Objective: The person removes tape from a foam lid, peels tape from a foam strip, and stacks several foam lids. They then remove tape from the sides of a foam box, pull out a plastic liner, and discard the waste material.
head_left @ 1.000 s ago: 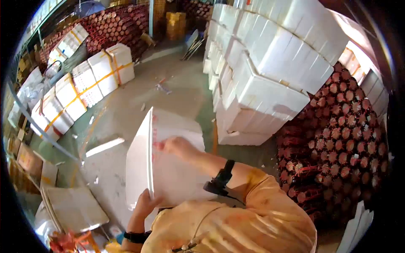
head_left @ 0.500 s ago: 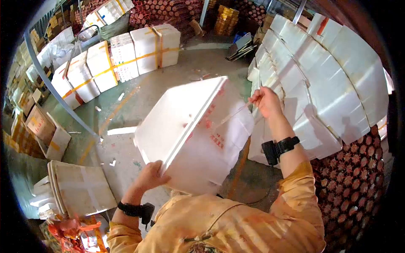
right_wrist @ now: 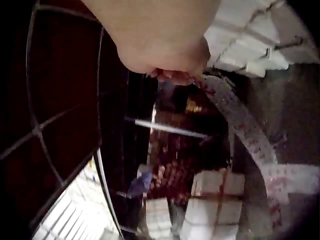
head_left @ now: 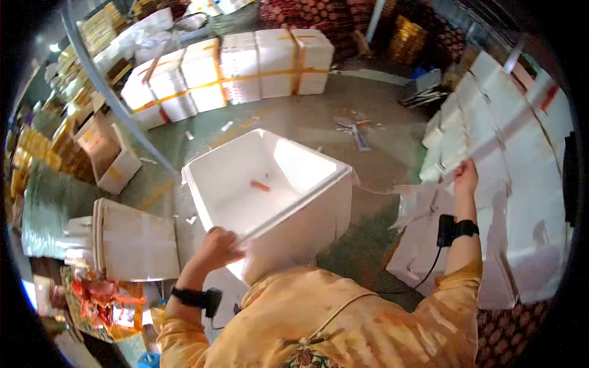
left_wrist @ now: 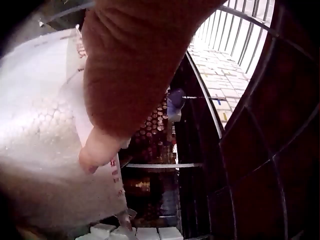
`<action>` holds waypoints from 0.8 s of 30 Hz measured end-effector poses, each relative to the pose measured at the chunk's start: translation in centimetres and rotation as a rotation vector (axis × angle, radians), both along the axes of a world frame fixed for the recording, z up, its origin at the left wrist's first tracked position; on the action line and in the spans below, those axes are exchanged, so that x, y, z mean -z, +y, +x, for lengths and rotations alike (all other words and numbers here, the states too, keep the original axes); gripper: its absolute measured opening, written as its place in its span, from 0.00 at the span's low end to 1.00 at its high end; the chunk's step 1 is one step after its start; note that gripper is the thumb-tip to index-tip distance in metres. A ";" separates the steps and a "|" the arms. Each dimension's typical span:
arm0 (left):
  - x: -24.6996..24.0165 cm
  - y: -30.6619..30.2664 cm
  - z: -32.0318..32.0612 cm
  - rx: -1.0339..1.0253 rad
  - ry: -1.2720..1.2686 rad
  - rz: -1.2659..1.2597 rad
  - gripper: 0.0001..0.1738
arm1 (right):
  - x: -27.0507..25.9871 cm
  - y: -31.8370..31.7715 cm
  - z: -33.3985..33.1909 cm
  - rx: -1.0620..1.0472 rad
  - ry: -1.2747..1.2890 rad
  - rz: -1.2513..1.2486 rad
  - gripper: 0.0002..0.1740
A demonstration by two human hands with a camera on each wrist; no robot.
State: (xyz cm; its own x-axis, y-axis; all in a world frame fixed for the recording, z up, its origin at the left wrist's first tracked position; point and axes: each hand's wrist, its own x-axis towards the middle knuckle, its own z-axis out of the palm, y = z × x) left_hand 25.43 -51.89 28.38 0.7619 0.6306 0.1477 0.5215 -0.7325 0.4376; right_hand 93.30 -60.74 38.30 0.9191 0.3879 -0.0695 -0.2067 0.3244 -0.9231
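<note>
Holding a white foam box [head_left: 307,227] in front of the torso, by its near rim, with the left hand [head_left: 218,248] closed over the edge at the box's near-left end. Tipped away from the body, with the mouth turned up and toward the upper left in the head view. Running longest, as seen, along the near rim, from the left hand up to the right corner. Inside the box, bearing a small reddish-brown piece [head_left: 260,186] against a white wall.

To the right of the box, pinching a printed tape strip [right_wrist: 245,125] between bent fingers of the right hand [head_left: 466,176], nearly closed. Stretching the strip sideways between hand and box corner, sagging midway; too blurred to tell how firmly joined there. Beyond the box, lined up in a taped box row [head_left: 239,76]; to its right, stacked in a white box pile [head_left: 485,129].
</note>
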 end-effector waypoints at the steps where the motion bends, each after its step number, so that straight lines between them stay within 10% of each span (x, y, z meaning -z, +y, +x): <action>1: -0.5 0.2 1.3 -0.102 0.022 -0.044 0.17 | -0.2 2.8 -4.9 -0.100 -0.105 -0.131 0.08; 3: -1.6 1.1 3.4 -0.276 0.092 -0.137 0.17 | 0.7 7.5 -12.4 -0.386 -0.382 -0.427 0.07; 4: -2.3 1.2 4.1 -0.334 0.067 -0.158 0.17 | 2.0 9.6 -14.6 -0.450 -1.032 -0.742 0.07; 14: -7.3 0.5 3.3 -0.620 -0.017 -0.109 0.16 | 5.5 17.2 -37.7 -1.437 -1.429 0.024 0.07; 24: -8.1 4.6 -4.3 -0.584 -0.210 -0.064 0.22 | 4.5 21.9 -52.5 -1.522 -1.601 0.404 0.05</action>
State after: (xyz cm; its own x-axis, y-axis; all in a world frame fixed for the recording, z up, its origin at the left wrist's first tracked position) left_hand 21.17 -47.28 36.45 0.2474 0.9469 0.2053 0.7259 -0.3215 0.6080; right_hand 40.78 -38.80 33.82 -0.7872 0.4371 0.4350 0.2099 0.8532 -0.4775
